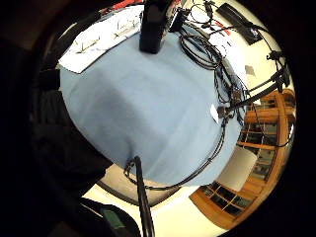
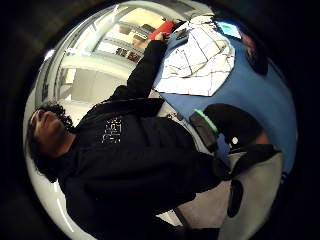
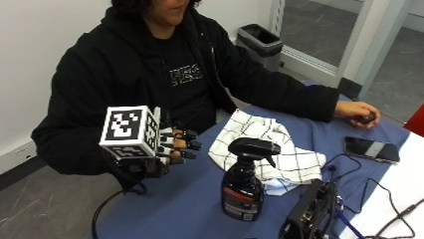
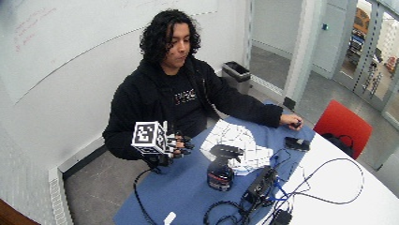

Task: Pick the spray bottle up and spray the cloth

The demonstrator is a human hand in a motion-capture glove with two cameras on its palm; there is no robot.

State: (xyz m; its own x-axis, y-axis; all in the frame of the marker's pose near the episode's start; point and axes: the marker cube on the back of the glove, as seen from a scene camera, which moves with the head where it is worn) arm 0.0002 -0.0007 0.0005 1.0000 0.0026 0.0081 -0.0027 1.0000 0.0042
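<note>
1. The reach is in hand: the black-gloved right hand [image 3: 173,145] hovers above the blue-covered table [image 3: 192,199], fingers loosely curled, holding nothing.
2. The dark plastic spray bottle with black trigger head [image 3: 243,181] stands upright, apart from the fingertips.
3. Next, I judge, the fingers must wrap its neck.
4. The white black-checked cloth [image 3: 265,147] lies just behind the bottle.

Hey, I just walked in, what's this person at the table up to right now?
A person in a black hoodie sits at a table covered in blue cloth. Their black-gloved right hand is raised beside a dark plastic spray bottle with a black trigger head, not touching it, fingers loosely curled and holding nothing. A white checked cloth lies crumpled just behind the bottle. Their bare left hand rests at the far end on a small dark object.
</note>
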